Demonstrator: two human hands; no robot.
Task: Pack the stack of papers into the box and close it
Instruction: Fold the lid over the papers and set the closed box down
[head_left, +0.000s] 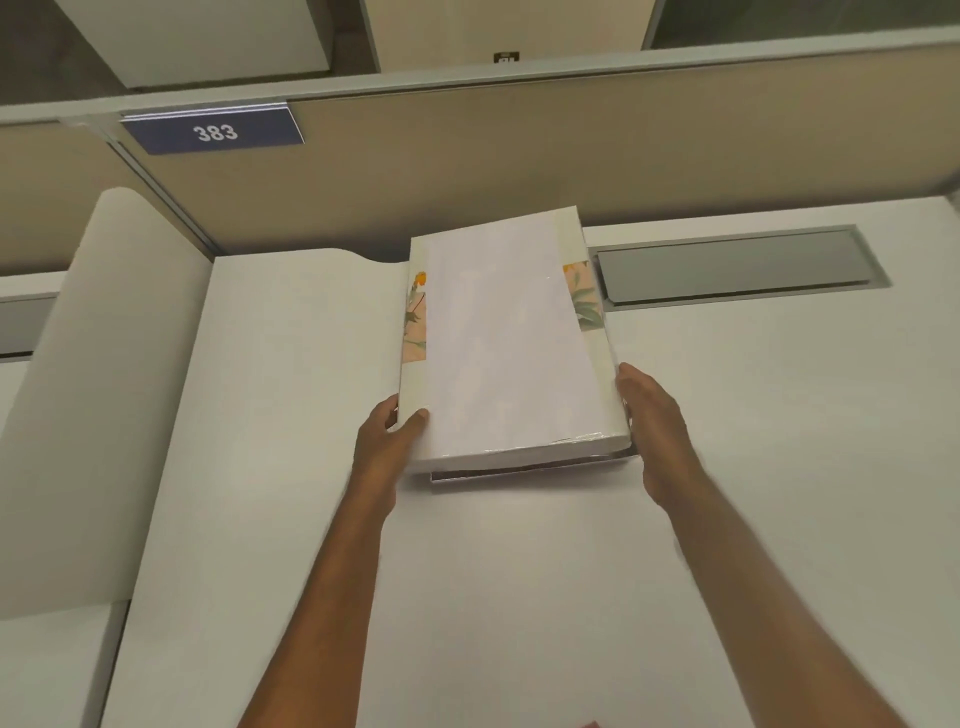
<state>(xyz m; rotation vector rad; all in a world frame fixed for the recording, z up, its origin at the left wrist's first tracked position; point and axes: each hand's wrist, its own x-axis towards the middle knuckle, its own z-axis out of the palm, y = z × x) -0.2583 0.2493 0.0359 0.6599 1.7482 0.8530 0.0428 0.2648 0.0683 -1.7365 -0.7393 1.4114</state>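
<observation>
A flat white box (592, 358) with flower prints on its left and right margins is lifted a little above the desk, tilted away from me. A white stack of papers (504, 343) covers its middle. My left hand (389, 436) grips the near left corner, thumb on top. My right hand (654, 426) presses flat against the near right side. Under the near edge, a dark-rimmed flat piece (519, 474) lies on the desk; I cannot tell whether it is the box's other half.
The white desk (519, 597) reaches back to a beige partition (467, 171) bearing a blue sign "383" (213, 132). A grey cable hatch (737, 267) is set into the desk just right of the box. A curved white panel (104, 389) rises at the left.
</observation>
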